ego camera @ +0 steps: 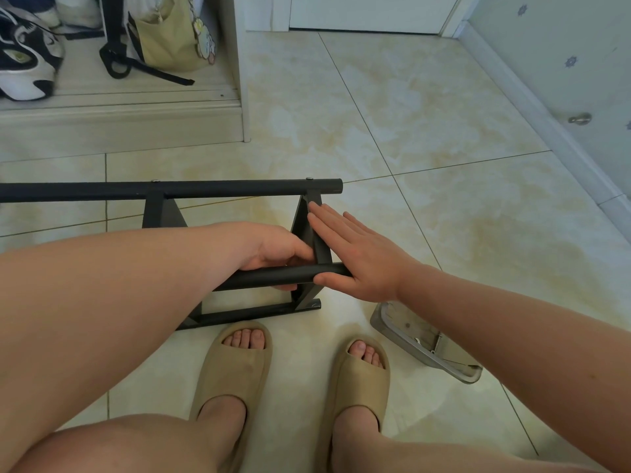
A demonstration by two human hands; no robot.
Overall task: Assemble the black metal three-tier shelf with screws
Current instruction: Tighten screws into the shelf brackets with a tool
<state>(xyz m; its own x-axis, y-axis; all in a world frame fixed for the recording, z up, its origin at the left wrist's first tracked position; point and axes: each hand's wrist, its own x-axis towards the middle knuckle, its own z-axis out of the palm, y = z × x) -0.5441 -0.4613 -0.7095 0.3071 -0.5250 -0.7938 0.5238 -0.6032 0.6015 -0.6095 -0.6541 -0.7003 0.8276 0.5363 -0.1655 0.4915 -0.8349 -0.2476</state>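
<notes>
Progress check on the black metal shelf frame (239,189): it's lying on its side on the tile floor (409,114), running from the centre out past 9 o'clock, just beyond my slippers (235,367). I'd call it partway done. The far tube (205,190) already has two small screw heads (309,178) showing on top where the flat side pieces (304,216) meet it, and a low tube (256,310) sits at the bottom of the frame towards 6 o'clock. No shelf tiers are on it as far as I can see, so my guess is the joint I'm holding needs fixing and the tiers are left to do.

Left hand (273,247) has its fingers wrapped round the near tube (269,276) close to its end. Right hand (358,257) is flat, fingers straight and pressed along the side piece, thumb against the tube's end, holding nothing.

Material-wise: round tubes, matte black, slightly grainy coating, capped ends. The side pieces are flat, thin, angular sheet metal. The floor is glossy cream marbled tile.

At 4 o'clock there's a grey tray (423,339) with small bits in it, probably hardware, though they're too small to tell. Sneakers (24,63) and a canvas bag (167,35) sit at 10 to 11 o'clock.
</notes>
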